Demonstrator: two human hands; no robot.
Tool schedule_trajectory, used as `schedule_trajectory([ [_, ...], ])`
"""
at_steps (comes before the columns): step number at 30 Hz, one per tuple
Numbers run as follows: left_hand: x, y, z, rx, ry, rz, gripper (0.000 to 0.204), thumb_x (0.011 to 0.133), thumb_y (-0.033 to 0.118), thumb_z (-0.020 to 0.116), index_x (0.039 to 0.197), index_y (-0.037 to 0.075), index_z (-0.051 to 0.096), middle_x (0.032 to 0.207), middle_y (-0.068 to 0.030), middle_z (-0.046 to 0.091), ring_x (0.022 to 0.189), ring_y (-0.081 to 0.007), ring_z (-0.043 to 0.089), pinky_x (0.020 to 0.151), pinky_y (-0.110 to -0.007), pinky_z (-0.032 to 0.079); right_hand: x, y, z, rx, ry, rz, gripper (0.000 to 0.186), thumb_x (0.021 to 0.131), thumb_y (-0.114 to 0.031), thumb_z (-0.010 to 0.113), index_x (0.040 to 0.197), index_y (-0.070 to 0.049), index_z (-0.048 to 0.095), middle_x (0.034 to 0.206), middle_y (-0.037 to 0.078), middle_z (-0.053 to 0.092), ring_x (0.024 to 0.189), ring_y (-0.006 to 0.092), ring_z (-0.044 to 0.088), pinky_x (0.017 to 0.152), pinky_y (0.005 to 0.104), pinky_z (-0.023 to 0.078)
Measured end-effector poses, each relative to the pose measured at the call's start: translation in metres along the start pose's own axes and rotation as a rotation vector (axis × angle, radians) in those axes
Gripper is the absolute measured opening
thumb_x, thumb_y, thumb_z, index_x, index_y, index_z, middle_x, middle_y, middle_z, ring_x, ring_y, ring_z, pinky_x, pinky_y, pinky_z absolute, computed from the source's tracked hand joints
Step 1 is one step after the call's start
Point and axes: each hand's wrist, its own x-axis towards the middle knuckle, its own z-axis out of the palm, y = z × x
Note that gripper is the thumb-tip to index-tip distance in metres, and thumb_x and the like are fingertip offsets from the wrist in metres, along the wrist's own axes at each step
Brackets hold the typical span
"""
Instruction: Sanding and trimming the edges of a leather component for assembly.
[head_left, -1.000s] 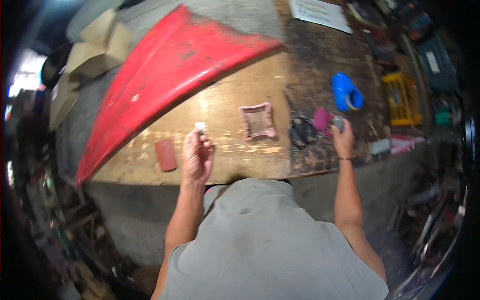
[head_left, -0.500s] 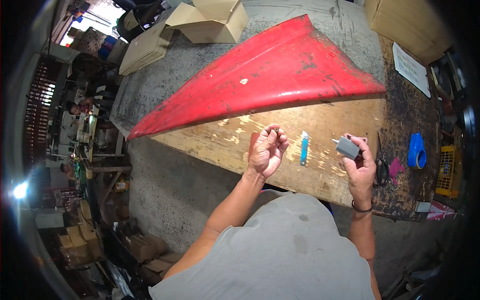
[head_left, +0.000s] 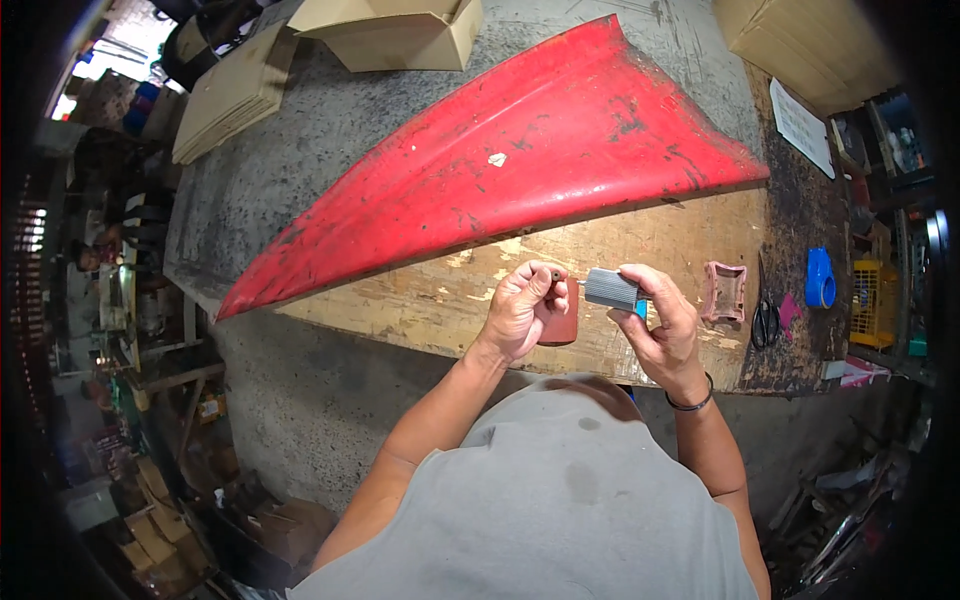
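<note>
My left hand [head_left: 525,310] pinches a small brown piece [head_left: 556,277] between thumb and finger. Just to its right, my right hand [head_left: 665,330] grips a grey ribbed body [head_left: 607,288] with a thin metal tip pointing left at the pinched piece; whether they touch I cannot tell. A reddish-brown flat piece [head_left: 558,330] lies on the table beneath my left hand. A blue cutter [head_left: 642,310] shows partly behind my right hand. Farther right lie a pink frame-shaped tray [head_left: 725,293], black scissors [head_left: 765,325], a magenta scrap [head_left: 788,312] and a blue tape dispenser [head_left: 820,275].
A large scuffed red panel [head_left: 530,150] spans the worn workbench [head_left: 370,330]. Cardboard boxes [head_left: 385,35] and flattened cardboard [head_left: 225,100] lie at the back left, a carton [head_left: 805,40] and paper sheet [head_left: 800,125] at the back right. A co-worker [head_left: 95,255] is at far left.
My hands have come together, the grey body turned and brought left toward the piece in my left hand. A small white thing pinched in my left hand earlier no longer shows.
</note>
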Motion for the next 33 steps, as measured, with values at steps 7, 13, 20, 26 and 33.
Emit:
schedule_trajectory([
  [7, 0.012, 0.008, 0.001, 0.063, 0.026, -0.038, 0.021, 0.098, 0.027, 0.060, 0.097, 0.006, 0.062, 0.086, -0.0019, 0.065, 0.076, -0.0081, 0.060, 0.072, -0.023, 0.049, 0.014, 0.002, 0.017, -0.046, -0.012, 0.035, 0.048, 0.074, 0.005, 0.072, 0.120, -0.002, 0.060, 0.111, 0.016, 0.065, 0.099, 0.0301, 0.065, 0.084, 0.0368, 0.052],
  [13, 0.019, 0.009, 0.006, 0.154, 0.018, 0.007, 0.022, 0.099, 0.027, 0.060, 0.096, 0.005, 0.062, 0.084, -0.0022, 0.064, 0.074, -0.0082, 0.057, 0.071, -0.023, 0.047, 0.019, 0.011, 0.019, -0.057, -0.022, 0.035, 0.048, 0.074, 0.005, 0.073, 0.119, -0.002, 0.060, 0.111, 0.016, 0.065, 0.098, 0.0313, 0.064, 0.084, 0.0375, 0.052],
  [20, 0.018, 0.007, 0.013, 0.242, 0.034, 0.024, 0.026, 0.098, 0.028, 0.061, 0.100, 0.002, 0.062, 0.081, -0.0032, 0.062, 0.070, -0.0114, 0.057, 0.066, -0.026, 0.048, 0.024, 0.009, 0.012, -0.125, -0.054, -0.022, 0.050, 0.072, 0.006, 0.073, 0.119, -0.001, 0.059, 0.111, 0.016, 0.064, 0.101, 0.0343, 0.063, 0.086, 0.0395, 0.051],
  [26, 0.016, 0.010, 0.019, 0.445, -0.011, 0.163, 0.021, 0.098, 0.022, 0.061, 0.100, 0.001, 0.062, 0.085, -0.0062, 0.064, 0.074, -0.0118, 0.059, 0.070, -0.027, 0.050, 0.028, 0.004, 0.001, -0.150, -0.094, 0.013, 0.036, 0.082, -0.006, 0.072, 0.114, 0.001, 0.058, 0.098, 0.019, 0.064, 0.089, 0.0314, 0.065, 0.077, 0.0380, 0.052],
  [33, 0.013, 0.017, 0.032, 0.836, -0.106, 0.464, 0.016, 0.093, 0.011, 0.068, 0.104, 0.000, 0.065, 0.089, -0.0048, 0.068, 0.080, -0.0089, 0.061, 0.072, -0.024, 0.051, 0.039, 0.012, -0.019, 0.289, -0.333, 0.671, 0.047, 0.101, -0.046, 0.047, 0.098, -0.002, 0.062, 0.065, 0.004, 0.058, 0.056, 0.0100, 0.054, 0.051, 0.0272, 0.043],
])
